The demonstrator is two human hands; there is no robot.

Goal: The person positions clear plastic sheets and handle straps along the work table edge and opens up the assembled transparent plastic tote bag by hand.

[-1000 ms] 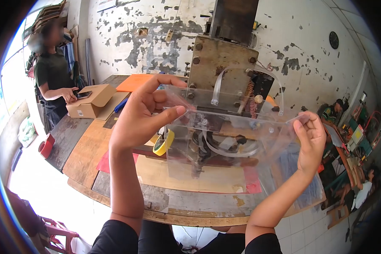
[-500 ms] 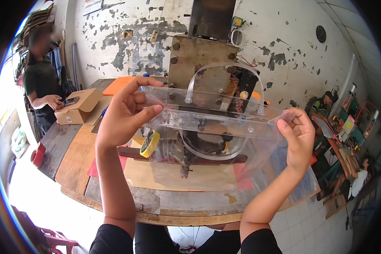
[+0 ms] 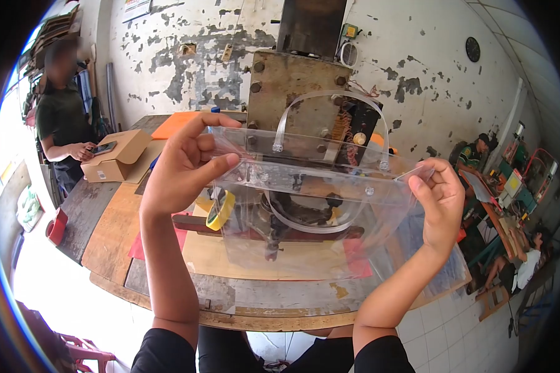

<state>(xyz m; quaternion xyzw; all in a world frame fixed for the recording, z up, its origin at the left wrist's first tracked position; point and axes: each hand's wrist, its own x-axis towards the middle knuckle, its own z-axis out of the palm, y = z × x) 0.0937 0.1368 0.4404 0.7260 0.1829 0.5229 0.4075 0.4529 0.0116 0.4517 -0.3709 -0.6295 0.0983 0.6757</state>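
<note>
A clear plastic bag with two clear handles hangs between my hands, above the table and in front of a metal press. One handle arches up behind the top edge; the other curves down over the front. My left hand pinches the bag's upper left corner between thumb and fingers. At the upper right corner, my right hand grips the plastic the same way. Beside the bag's left edge is a yellow tape roll. The machine shows through the plastic.
The metal press stands behind the bag. On the wooden table are a cardboard box, an orange sheet and a red roll. A person holds a phone at the left; others sit at the right.
The view has shifted, so the press and wall sit further left than a second ago. Both hands keep their hold on the bag, and its front handle hangs in a wider, rounder curve.
</note>
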